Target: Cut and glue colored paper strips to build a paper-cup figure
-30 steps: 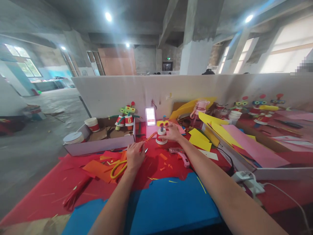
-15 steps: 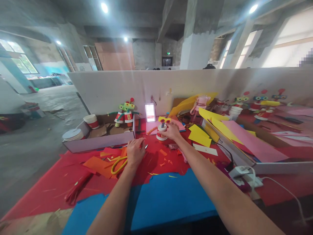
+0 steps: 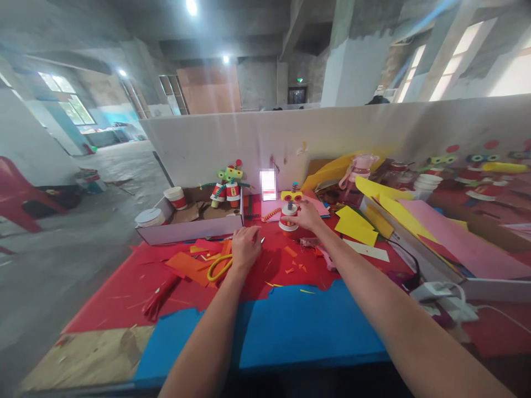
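1. The right hand was on the doll, and this was a narrow grip: thumb at the front of the cup body, fingers round its side and up near the yellow head.

2. The doll stood upright on the red tabletop, in front of a bright screen, its orange spring arm stuck out leftward.

3. Over to the left hand! Fingers bent, tips just short of that spring. Whether it held anything, I couldn't tell; a metal tip poked out beside it, and a yellow loop lay at its other side.

4. What had changed? Mostly the view: it had swung left, and a red chair had come in at the edge. The doll kept its spot by the screen with the right hand still on it, so the work looked like steadying, not shifting.

5. Further out, a pink glue gun lay near the right forearm, with paper scraps in front of the doll.

6. Beyond that, two finished-looking dolls stood at the left box, and yellow and pink sheets spilled over the right one.
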The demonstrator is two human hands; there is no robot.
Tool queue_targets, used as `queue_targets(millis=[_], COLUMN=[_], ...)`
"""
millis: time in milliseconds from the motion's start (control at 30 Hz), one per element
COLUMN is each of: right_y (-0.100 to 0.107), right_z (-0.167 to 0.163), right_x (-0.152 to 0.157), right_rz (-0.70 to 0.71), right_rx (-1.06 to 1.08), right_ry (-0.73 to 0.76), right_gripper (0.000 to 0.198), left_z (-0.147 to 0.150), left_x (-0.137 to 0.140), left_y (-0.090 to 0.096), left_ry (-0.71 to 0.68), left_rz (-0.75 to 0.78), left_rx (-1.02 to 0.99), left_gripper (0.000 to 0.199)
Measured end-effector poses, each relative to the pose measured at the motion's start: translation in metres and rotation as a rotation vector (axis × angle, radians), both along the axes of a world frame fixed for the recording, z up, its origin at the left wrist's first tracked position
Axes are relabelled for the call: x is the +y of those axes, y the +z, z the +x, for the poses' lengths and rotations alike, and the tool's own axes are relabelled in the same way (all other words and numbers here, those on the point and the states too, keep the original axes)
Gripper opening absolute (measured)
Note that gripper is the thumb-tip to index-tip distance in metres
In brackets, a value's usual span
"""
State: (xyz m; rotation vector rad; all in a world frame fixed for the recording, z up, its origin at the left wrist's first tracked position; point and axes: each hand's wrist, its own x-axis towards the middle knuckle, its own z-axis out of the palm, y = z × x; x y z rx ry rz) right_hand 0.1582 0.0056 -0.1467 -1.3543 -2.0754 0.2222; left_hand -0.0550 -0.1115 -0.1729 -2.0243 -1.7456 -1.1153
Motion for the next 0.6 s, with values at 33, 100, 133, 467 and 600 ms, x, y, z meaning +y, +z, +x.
queue_targets(millis=[33,100,133,467,600], right_y=[0.000,0.000,0.000,0.002,0.000], right_z=[0.001,0.004,0.005,0.039,0.058], right_x=[0.000,-0.001,-0.002,-0.025,-0.059], right_rz=[0.001,0.003,0.004,0.013,0.124], right_rx=[0.004,-0.001,-0.007,0.113,0.147], right_ry=[0.000,0.001,0.002,-0.100,-0.212], right_gripper=[0.064,0.068,0.069,0.059,0.028], left_z=[0.000,0.000,0.000,-0.005,-0.001], left_x=[0.000,0.000,0.000,0.002,0.003], left_y=[0.000,0.001,0.001,0.002,0.000], left_ry=[0.004,0.014,0.016,0.018,-0.044], left_rz=[-0.001,-0.002,-0.003,0.026,-0.010], left_rx=[-0.001,-0.007,-0.010,-0.010,0.029], left_gripper=[0.017,0.017,0.017,0.018,0.019])
